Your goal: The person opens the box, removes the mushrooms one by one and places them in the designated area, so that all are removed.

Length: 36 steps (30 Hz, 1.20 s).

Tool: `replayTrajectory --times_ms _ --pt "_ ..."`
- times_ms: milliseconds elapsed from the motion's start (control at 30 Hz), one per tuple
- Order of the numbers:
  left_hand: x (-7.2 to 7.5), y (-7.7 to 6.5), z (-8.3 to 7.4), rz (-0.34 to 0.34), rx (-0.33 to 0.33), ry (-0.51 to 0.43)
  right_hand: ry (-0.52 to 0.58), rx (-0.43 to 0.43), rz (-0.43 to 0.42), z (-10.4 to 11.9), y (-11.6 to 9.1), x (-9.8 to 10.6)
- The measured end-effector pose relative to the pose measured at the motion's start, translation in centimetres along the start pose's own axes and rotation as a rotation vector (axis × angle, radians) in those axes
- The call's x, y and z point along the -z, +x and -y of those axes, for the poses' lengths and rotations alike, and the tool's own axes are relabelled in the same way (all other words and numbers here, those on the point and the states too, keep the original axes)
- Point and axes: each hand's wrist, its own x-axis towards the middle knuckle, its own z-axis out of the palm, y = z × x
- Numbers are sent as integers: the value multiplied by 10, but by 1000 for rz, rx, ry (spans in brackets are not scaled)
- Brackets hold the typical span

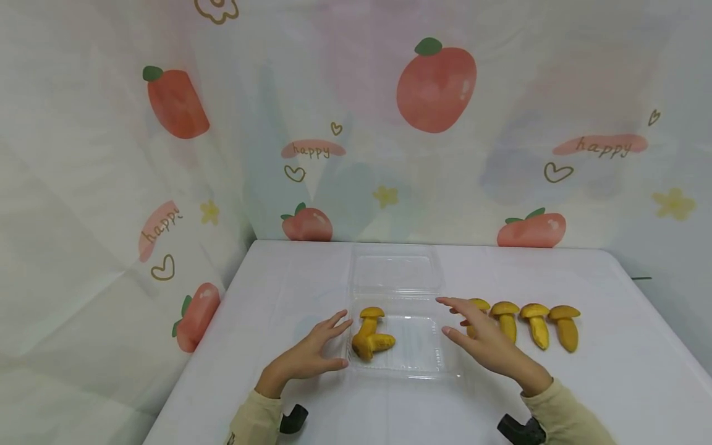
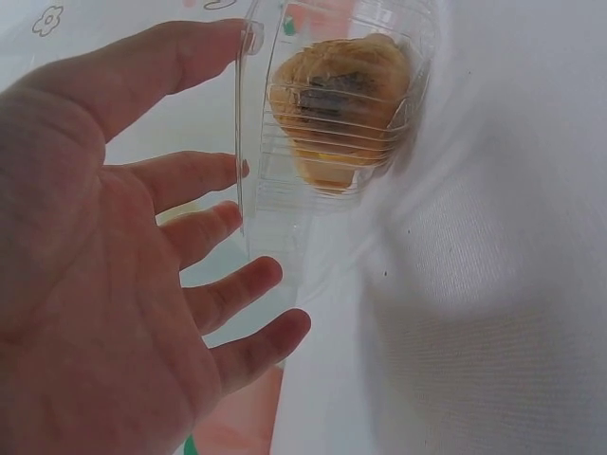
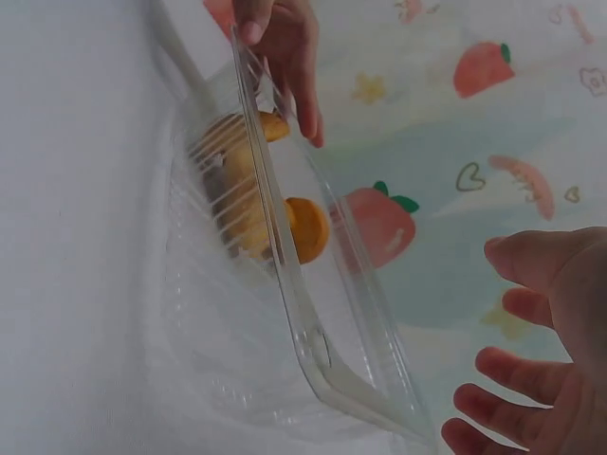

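Note:
A clear plastic box (image 1: 414,364) lies with its lid folded back, holding two yellow mushrooms (image 1: 364,343) at its left end. One mushroom points its cap away from me; the other lies crosswise with its stem to the right. My left hand (image 1: 311,352) is at the box's left side, thumb and fingers spread, fingertips right at the rim (image 2: 240,123) in the left wrist view. Over by the right side, my right hand (image 1: 492,346) hovers with loosely spread fingers and nothing in them. It partly hides the nearest mushroom of a row.
Several yellow mushrooms (image 1: 536,327) stand in a row, caps away from me, on the white table (image 1: 606,395) right of the box. The transparent lid (image 1: 396,272) lies flat behind the box. A printed fruit-pattern cloth (image 1: 445,185) hangs behind and along the left.

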Motion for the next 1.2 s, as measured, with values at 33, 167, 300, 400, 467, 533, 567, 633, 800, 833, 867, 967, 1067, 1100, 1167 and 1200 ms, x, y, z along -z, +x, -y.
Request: replayTrajectory --times_ms 33,167,300,400,467,533,567,633,800,833,867,967,1067,1100,1167,1200 --pt "0 0 0 0 0 0 3 3 9 2 2 -2" --pt "-1 0 -2 -2 1 0 21 7 51 8 9 -12" --pt "-1 0 -2 -3 9 -6 42 29 80 15 17 -23" --pt "-1 -1 -1 -5 10 -12 66 44 113 19 21 -31" --pt "-1 -2 -1 -6 6 -15 83 52 137 20 23 -37" --pt "-1 -2 -1 -7 1 -11 102 60 165 21 25 -41" --pt "-1 -2 -1 -7 -4 -11 113 62 178 21 26 -43" --pt "0 -2 -2 -8 -11 -11 136 67 205 22 27 -47" --pt "0 -2 -3 -8 -5 -13 186 90 263 25 32 -57" --pt "0 -2 -3 -7 -1 -14 192 94 273 26 33 -59" --pt "0 -2 -2 -4 3 -14 194 98 282 26 34 -60" --pt "1 -2 -2 -4 0 -18 198 107 307 28 36 -63" --pt "0 -2 -2 -10 -13 -18 171 129 325 31 39 -66" --pt "0 -2 -1 -11 -17 -19 165 136 333 32 40 -67" --pt "0 -1 -1 -13 -23 -21 139 153 351 33 41 -69" --pt "0 -1 -1 -13 -25 -23 129 166 363 33 42 -70"
